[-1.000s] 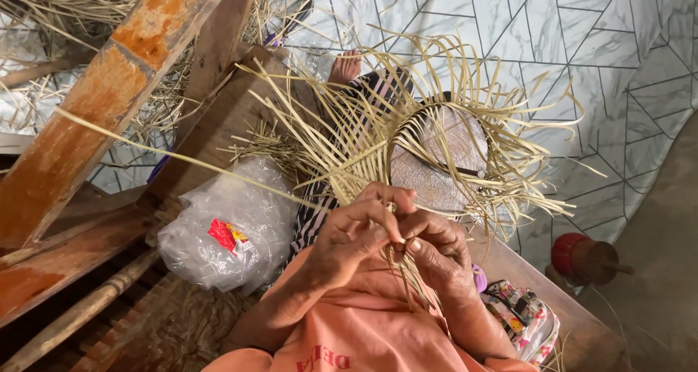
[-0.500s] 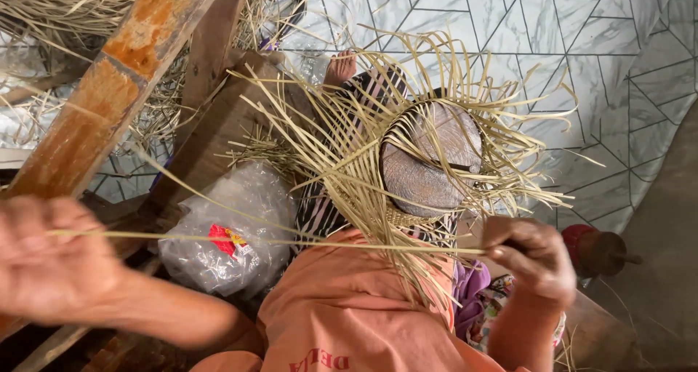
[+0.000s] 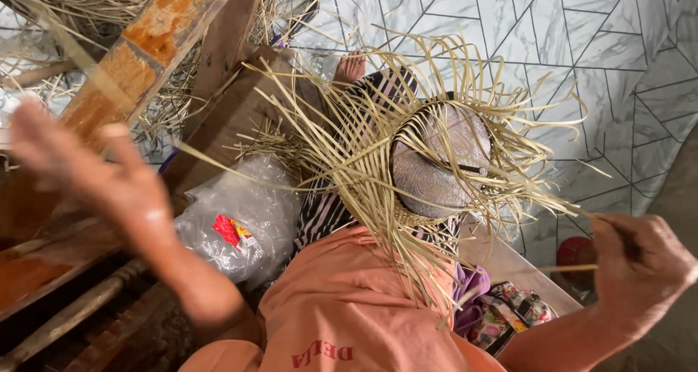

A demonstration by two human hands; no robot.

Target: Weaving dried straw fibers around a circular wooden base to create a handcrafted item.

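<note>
Straw strips fan out from a half-woven hat (image 3: pixel 407 161) wrapped over a round wooden form (image 3: pixel 440 157) at the centre, resting on the person's lap. At nine o'clock the left hand (image 3: pixel 109 176) is blurred, fingers spread apart and holding nothing that shows. At four o'clock the right hand (image 3: pixel 640 266) is pinched closed on a thin straw strip (image 3: pixel 563 269); a clear plastic bag (image 3: pixel 240 223) lies near the hat at its eight o'clock.

Both arms are flung wide apart. The left hand (image 3: pixel 109 179) is raised at the left, blurred, palm open with fingers (image 3: pixel 43 136) spread, forearm angling down toward the body. The right hand (image 3: pixel 640 263) sits low at the right, fingers curled into a loose fist, wrist bent inward.
</note>
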